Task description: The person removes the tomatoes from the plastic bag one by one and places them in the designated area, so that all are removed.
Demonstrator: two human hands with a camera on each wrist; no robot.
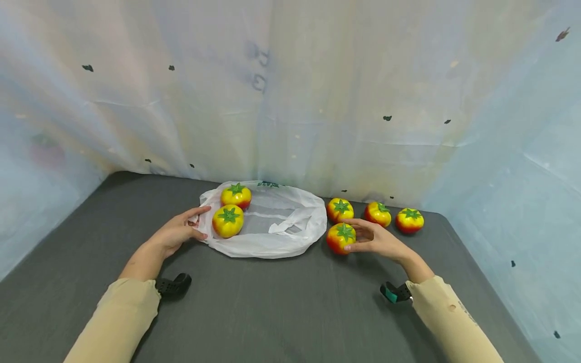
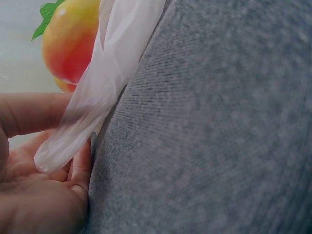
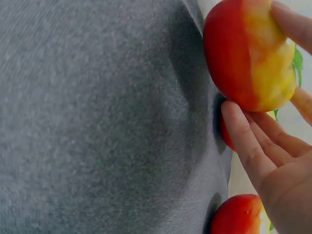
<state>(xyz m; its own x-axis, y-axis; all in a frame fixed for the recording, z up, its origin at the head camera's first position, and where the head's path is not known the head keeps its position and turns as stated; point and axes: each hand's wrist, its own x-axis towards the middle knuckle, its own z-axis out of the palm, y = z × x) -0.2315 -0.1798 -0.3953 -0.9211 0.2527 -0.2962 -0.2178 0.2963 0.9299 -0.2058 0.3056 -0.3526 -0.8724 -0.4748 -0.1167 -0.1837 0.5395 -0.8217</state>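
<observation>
A white plastic bag lies spread on the dark table with two red-and-yellow toy tomatoes inside: one toy tomato in front, another toy tomato behind it. My left hand pinches the bag's left edge; in the left wrist view, thin bag film passes between the thumb and fingers. At the bag's right side, my right hand holds a toy tomato between thumb and fingers. The right wrist view shows fingertips against this tomato's side.
Behind the held one stands a toy tomato. Farther right are another toy tomato and one more toy tomato near the table's back edge. A pale plastic sheet hangs behind the grey tabletop and along both sides.
</observation>
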